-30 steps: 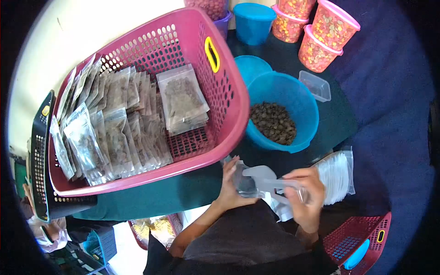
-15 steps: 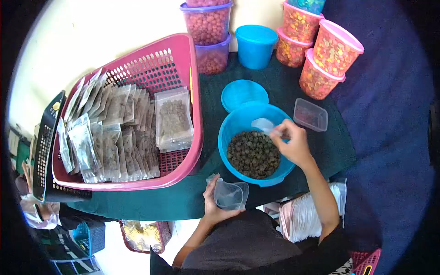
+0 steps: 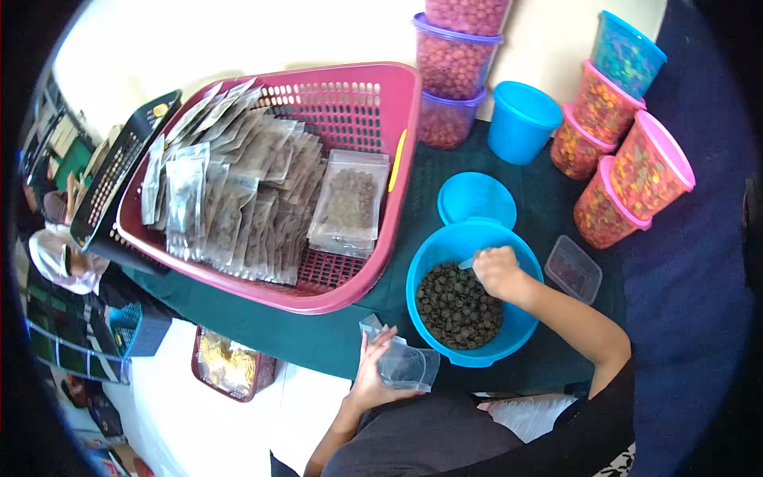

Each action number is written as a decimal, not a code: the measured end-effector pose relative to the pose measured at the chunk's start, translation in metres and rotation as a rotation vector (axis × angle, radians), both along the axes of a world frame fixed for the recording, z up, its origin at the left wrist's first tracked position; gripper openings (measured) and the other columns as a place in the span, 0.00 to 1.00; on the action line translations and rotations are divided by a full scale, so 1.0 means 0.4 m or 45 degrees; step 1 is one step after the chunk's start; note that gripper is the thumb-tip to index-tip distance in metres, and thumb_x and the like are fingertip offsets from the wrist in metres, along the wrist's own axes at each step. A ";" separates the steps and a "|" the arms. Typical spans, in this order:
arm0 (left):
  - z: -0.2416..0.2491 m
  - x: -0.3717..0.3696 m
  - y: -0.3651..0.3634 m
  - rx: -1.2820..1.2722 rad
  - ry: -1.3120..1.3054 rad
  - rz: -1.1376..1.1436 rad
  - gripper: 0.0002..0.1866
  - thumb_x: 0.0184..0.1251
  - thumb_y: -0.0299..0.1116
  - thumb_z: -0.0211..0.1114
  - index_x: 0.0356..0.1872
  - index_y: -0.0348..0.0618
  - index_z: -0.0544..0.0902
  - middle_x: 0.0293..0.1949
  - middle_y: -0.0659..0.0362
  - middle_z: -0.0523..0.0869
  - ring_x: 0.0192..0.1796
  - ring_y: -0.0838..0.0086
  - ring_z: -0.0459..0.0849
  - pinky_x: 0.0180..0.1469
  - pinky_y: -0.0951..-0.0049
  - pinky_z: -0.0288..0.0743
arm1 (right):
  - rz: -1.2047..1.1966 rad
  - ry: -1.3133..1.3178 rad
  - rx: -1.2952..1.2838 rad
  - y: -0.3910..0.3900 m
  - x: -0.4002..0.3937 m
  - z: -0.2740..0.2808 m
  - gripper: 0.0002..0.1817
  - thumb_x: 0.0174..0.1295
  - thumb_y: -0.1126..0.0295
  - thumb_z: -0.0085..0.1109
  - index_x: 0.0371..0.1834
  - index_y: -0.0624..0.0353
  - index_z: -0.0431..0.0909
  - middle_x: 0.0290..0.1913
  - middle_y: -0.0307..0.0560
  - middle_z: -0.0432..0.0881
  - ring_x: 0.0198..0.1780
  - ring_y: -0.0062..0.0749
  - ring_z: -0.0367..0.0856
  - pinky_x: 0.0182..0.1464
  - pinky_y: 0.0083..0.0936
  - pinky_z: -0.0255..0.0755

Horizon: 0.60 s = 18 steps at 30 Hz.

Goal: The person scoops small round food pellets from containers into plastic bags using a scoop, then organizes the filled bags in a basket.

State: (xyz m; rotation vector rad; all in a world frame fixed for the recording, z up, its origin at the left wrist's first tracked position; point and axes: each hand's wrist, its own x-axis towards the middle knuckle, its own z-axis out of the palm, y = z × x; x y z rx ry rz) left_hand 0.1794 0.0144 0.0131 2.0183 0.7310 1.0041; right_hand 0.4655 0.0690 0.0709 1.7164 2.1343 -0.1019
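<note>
My left hand (image 3: 375, 374) holds an open clear plastic pouch (image 3: 408, 367) just below the blue tub, at the table's front edge. Inside the blue tub (image 3: 520, 330) lies a heap of small dark round pieces (image 3: 458, 308). My right hand (image 3: 499, 273) is closed over the tub's upper right part, gripping a small translucent scoop (image 3: 469, 263) whose tip is by the dark pieces. My fingers hide most of the scoop. A blue lid (image 3: 477, 200) lies behind the tub.
A pink basket (image 3: 350, 294) with many filled pouches (image 3: 238, 207) stands left. Behind are a blue container (image 3: 524, 123), purple-lidded tubs (image 3: 457, 67) and pink-lidded tubs (image 3: 652, 167). A clear box (image 3: 574, 270) lies right. Another person (image 3: 67, 258) is at far left.
The view has turned, so the basket and tubs appear further right. My right hand has moved the scoop down closer to the dark pieces. My left hand still holds the pouch.
</note>
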 end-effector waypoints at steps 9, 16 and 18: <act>0.015 0.031 -0.010 -0.009 0.093 -0.190 0.51 0.23 0.45 0.76 0.56 0.48 0.57 0.55 0.51 0.65 0.60 0.58 0.61 0.62 0.47 0.36 | -0.145 -0.056 0.052 0.017 -0.045 -0.061 0.10 0.51 0.72 0.44 0.37 0.58 0.70 0.27 0.43 0.79 0.28 0.32 0.78 0.38 0.37 0.59; 0.010 0.040 0.001 -0.006 0.148 -0.227 0.54 0.21 0.45 0.77 0.56 0.46 0.55 0.53 0.48 0.67 0.58 0.56 0.63 0.62 0.46 0.35 | -0.028 0.012 0.133 0.020 -0.042 -0.049 0.13 0.50 0.73 0.45 0.40 0.61 0.69 0.24 0.42 0.79 0.29 0.32 0.78 0.42 0.34 0.59; 0.007 0.039 0.001 0.036 0.176 -0.234 0.56 0.19 0.45 0.78 0.56 0.46 0.52 0.51 0.46 0.67 0.57 0.54 0.63 0.61 0.44 0.35 | -0.043 0.040 0.095 0.025 -0.035 -0.051 0.14 0.49 0.73 0.46 0.41 0.62 0.68 0.25 0.42 0.79 0.29 0.31 0.78 0.42 0.32 0.59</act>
